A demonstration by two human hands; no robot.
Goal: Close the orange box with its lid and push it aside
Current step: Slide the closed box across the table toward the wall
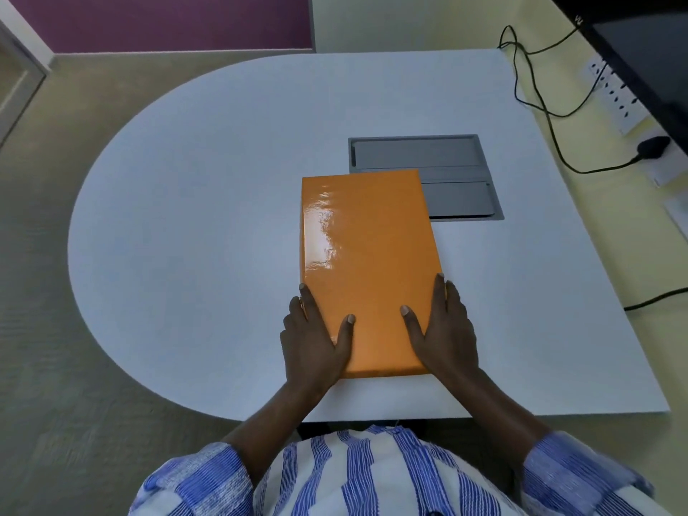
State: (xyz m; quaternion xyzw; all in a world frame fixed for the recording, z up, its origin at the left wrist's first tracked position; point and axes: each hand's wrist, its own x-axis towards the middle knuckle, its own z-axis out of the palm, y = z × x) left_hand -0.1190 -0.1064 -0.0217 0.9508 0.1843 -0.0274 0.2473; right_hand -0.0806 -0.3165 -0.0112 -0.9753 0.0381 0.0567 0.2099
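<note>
Two bare hands frame the near end of a glossy orange rectangular box [366,270], its lid on and flush, lying flat on a pale grey-white table [193,225]. The left hand [316,337] lies along the box's left long edge, fingers extended down that side and thumb laid on the top; the right hand [445,329] mirrors it on the right edge. Neither hand is curled into a fist: both are flat and spread, pressing inward on the box between them.

The table has a rounded left end and straight near and right edges. The box sits right of the table's middle, its short near edge close to the near table edge and its far right corner overlapping a grey rectangular metal hatch [446,158] set flush into the top. Left of the box the surface is bare all the way to the curved rim; beyond the hatch there is also open tabletop.

Beige carpet [56,329] surrounds the table, with a purple wall panel [167,20] at the far side. Along the right, a cream surface carries black cables [536,106], a white socket strip [616,95] and a dark monitor [644,57]. Blue and white striped sleeves [201,474] fill the bottom of the view.
</note>
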